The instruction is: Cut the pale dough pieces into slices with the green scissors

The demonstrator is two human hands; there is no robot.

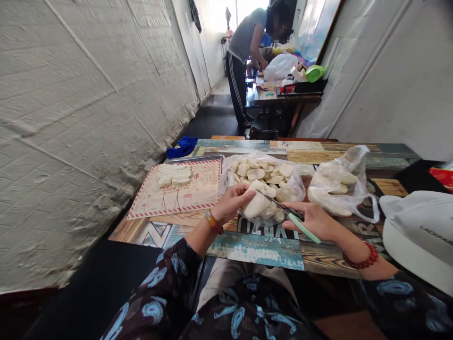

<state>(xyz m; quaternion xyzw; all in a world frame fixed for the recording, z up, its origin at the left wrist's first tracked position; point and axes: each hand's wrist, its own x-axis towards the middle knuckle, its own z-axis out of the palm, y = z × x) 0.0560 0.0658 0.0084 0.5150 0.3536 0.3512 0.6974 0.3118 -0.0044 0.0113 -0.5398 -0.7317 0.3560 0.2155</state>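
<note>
My left hand (233, 200) is closed on a pale, bun-like piece of dough or bread (257, 204), held above an open clear plastic bag (228, 174). In my right hand (313, 219) is a pair of scissors (304, 228) with mint-green handles. Its dark blades reach left and meet the upper side of the bun; I cannot tell how deep they go. Many cut pale slices (255, 174) fill the bag beneath and behind my hands. A second plastic bag (339, 184), to the right, has whole pale buns inside.
A tray lined with printed paper (198, 189) sits at left, bearing several pale pieces (174, 174). Behind it lies a blue cloth (181, 147). A white cap (417, 231) rests at the right edge. Farther back, a person (247, 42) bends over another cluttered table (283, 98).
</note>
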